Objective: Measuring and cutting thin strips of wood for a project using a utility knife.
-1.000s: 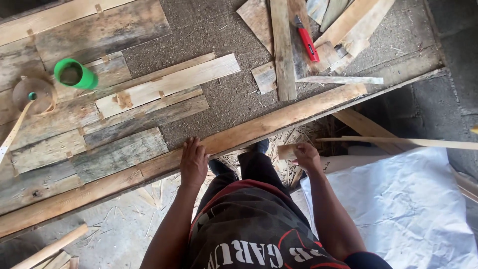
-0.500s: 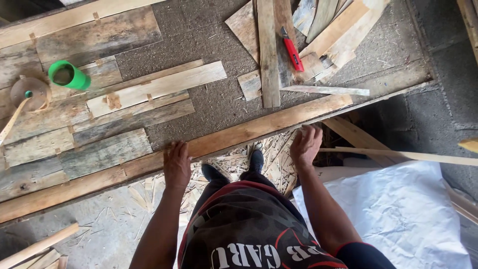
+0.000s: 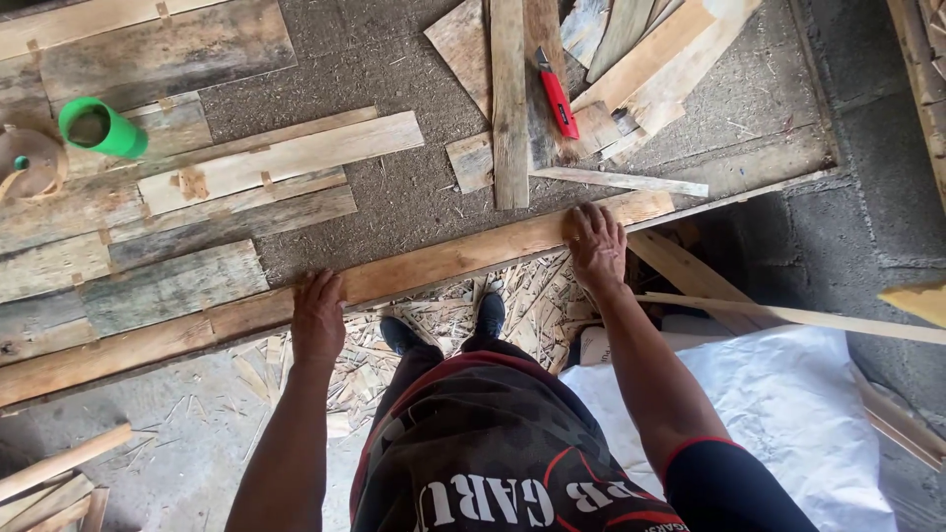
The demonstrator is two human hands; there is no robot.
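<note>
Nearest the camera, a person in a dark shirt with red trim stands over wood shavings (image 3: 512,305) strewn on the floor, with a white sheet (image 3: 788,414) lying to their right. Both hands rest palm down, fingers spread flat, on a long plank (image 3: 434,268) that runs along the near edge of the counter (image 3: 414,192): the left hand (image 3: 318,317) lies on its middle stretch, the right hand (image 3: 595,244) near its right end, neither curled around it. Just beyond the plank to the left lie weathered boards (image 3: 177,286) side by side, with a paler board (image 3: 286,158) above them. Further left stands a green cup (image 3: 101,127) beside a roll of twine (image 3: 28,163). At the far side, a red utility knife (image 3: 558,94) rests on a loose pile of offcuts (image 3: 552,69)
</note>
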